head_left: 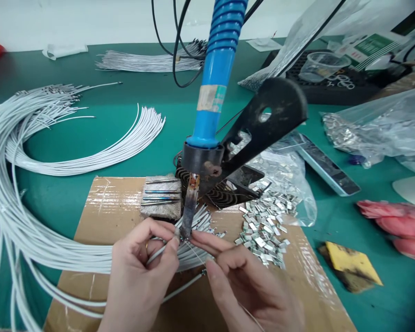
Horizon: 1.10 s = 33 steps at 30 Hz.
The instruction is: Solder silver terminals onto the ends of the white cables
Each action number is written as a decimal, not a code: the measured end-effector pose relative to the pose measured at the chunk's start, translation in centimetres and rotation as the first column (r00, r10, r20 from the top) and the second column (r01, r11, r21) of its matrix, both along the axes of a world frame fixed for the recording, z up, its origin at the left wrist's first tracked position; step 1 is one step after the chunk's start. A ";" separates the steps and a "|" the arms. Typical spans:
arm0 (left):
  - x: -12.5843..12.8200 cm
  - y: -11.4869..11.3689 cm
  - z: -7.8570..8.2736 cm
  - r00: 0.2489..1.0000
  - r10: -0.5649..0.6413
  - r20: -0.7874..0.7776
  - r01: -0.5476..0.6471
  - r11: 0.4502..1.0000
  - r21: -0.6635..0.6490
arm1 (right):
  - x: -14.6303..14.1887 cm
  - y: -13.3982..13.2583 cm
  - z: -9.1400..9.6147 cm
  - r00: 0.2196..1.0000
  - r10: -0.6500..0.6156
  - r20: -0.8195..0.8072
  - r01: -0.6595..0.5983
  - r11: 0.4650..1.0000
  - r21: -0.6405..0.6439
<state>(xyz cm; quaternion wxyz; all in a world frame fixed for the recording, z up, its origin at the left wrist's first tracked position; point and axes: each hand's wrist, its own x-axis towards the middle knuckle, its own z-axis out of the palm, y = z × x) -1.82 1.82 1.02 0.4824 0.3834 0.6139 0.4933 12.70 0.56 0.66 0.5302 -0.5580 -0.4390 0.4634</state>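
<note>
A blue-handled soldering iron (207,115) hangs tip-down in a black stand bracket (267,115), its dark tip (189,214) between my hands. My left hand (141,269) pinches a white cable (158,253) between thumb and fingers, the cable's end close by the iron's tip. Between the thumb and fingers of my right hand (249,281) runs a thin solder wire (195,252), which reaches up to the tip. The right index fingertip lies right beside the tip. Exactly what sits at the joint is too small to make out.
Brown cardboard (113,207) covers the green table (179,120). A large white cable bundle (55,230) fills the left. Small metal pieces (262,230) lie heaped at right. Nearby are a grey block (161,210) with metal rods, a yellow sponge (352,265) and a phone (328,166).
</note>
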 end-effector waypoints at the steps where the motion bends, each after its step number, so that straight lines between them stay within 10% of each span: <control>1: 0.0 0.0 0.0 1.000 -0.001 -0.003 0.001 1.000 -0.002 | 0.0 0.0 0.0 1.000 -0.005 -0.001 0.005 1.000 0.000; 33: 1.0 -0.1 0.9 0.992 0.123 0.025 -0.121 0.991 -0.064 | -0.3 0.2 0.1 0.999 -0.028 0.016 0.027 0.998 0.051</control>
